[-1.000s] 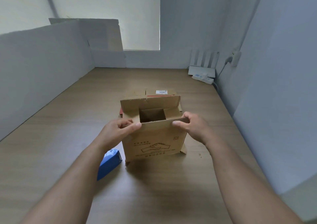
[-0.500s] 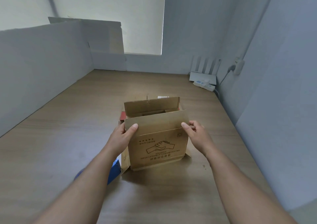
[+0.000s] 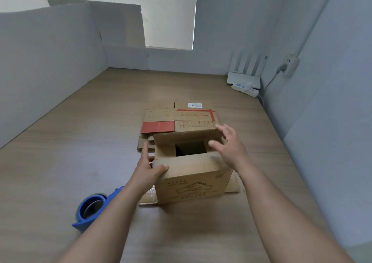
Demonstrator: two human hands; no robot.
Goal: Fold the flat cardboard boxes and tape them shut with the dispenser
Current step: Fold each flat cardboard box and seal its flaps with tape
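Observation:
A brown cardboard box (image 3: 193, 182) stands upright on the wooden table, its top flaps partly folded in with a square gap showing the dark inside. My left hand (image 3: 148, 170) grips the box's near left top corner, thumb on the near flap. My right hand (image 3: 229, 145) hovers over the right side of the top with fingers spread, touching or just above the far flap. A blue tape dispenser (image 3: 90, 208) lies on the table left of the box, partly hidden by my left forearm. Flat cardboard boxes (image 3: 177, 119) with red print lie stacked just behind the box.
Grey partition walls enclose the table on the left, back and right. A white router (image 3: 244, 77) and a power strip (image 3: 247, 88) sit in the far right corner, with a plug in a wall socket (image 3: 289, 65). A cardboard sheet leans at the back left.
The near flap, held upright half a second ago, is now folded down over the top. My right hand has let go and moved over the top; the flat boxes behind have come into sight.

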